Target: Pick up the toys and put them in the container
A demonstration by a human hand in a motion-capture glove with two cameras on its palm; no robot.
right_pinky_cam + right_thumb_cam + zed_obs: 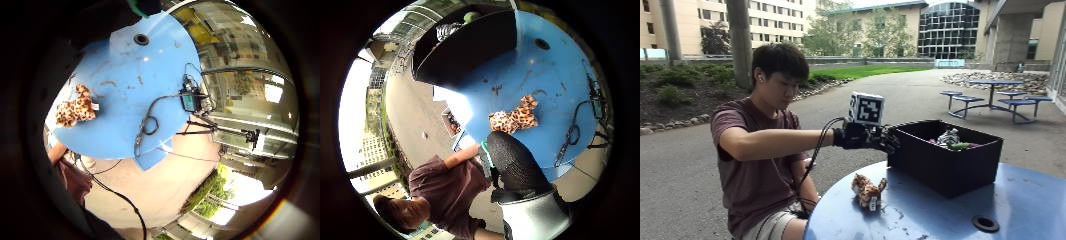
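A spotted plush toy [868,191] lies on the round blue table [939,215] near its edge, just in front of the black container [943,162]. My gloved right hand [865,137] hovers above the toy, beside the container's near corner, and holds nothing; its fingers hang relaxed. Inside the container lie a striped toy [949,136] and a green toy [961,146]. In the thumb side palm view the plush toy [515,119] lies on the table [555,75] past a gloved finger [515,162], with the container [465,47] beyond. The little finger side palm view shows the plush toy [75,107] on the table [130,75].
The table has a round hole [985,223] in its middle. A small device [190,100] with a coiled cable [148,125] sits by the table's edge opposite the person. The person sits close against the table's edge.
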